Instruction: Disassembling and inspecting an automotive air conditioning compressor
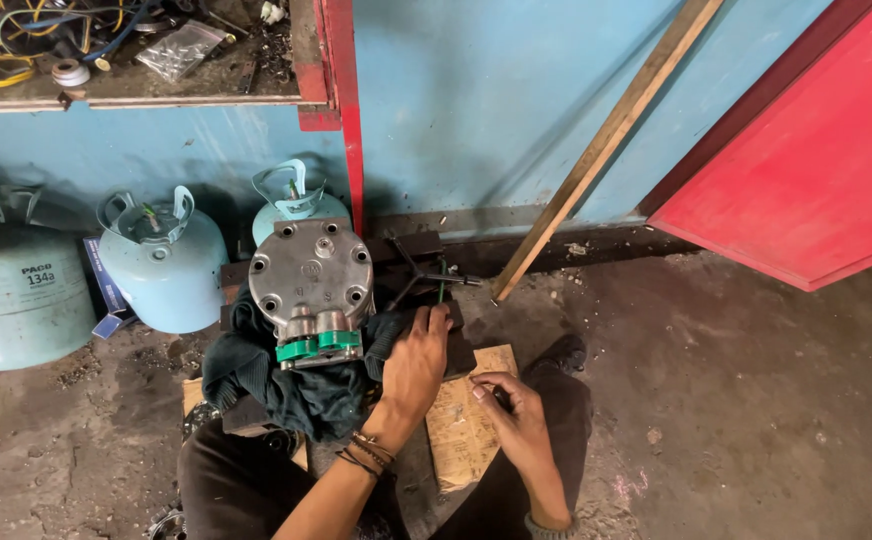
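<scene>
A grey metal compressor [311, 275] with green port caps stands on a dark green cloth [276, 385] in front of me. My left hand [414, 365], bracelets at the wrist, reaches forward just right of it. Its fingertips pinch the lower end of a thin green rod [443, 285] above a dark block. My right hand [516, 410] hovers over a brown sheet of cardboard [461, 430] on my lap, fingers curled round a small dark object that is mostly hidden.
Three pale blue gas cylinders [161, 265] stand at the left against a blue wall. A wooden slat [606, 140] leans on the wall, and a red panel [816, 160] is at the right. A cluttered shelf [126, 50] hangs above. Dirty concrete floor [736, 400] lies to the right.
</scene>
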